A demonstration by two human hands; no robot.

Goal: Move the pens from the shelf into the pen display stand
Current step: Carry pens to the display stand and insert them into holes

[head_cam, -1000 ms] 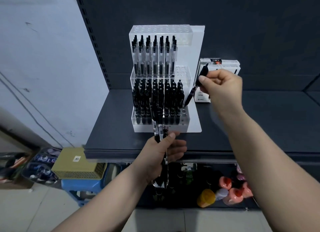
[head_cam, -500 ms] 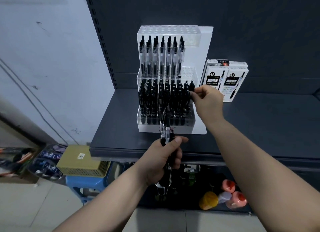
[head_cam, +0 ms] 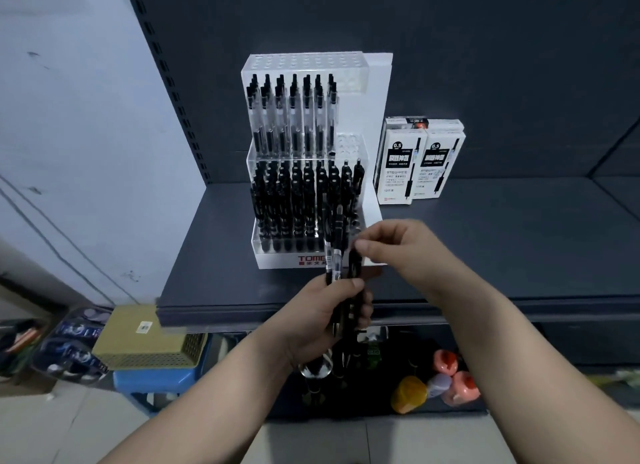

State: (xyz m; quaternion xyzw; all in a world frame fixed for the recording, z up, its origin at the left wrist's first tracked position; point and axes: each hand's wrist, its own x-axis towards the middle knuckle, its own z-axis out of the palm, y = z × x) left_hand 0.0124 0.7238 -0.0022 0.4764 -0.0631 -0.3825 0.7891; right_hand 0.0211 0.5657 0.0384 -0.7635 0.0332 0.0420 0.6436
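Upright in the left hand (head_cam: 329, 311), the bundle of pens (head_cam: 336, 255) stands just in front of the pen display stand (head_cam: 379, 99), long axes near vertical and upper ends overlapping the stand's lower tier. Blur hides which end is uppermost. The left hand's fingers wrap the barrels, with the thumb pressed across the front. The right hand (head_cam: 391, 245) has its fingers curled, thumb and forefinger pinching the top of one dark pen (head_cam: 355, 267) at the bundle's right edge. Red letters "TOME" show on the stand's base. Two white boxes (head_cam: 420, 165) on the shelf (head_cam: 502, 248) read "0.5".
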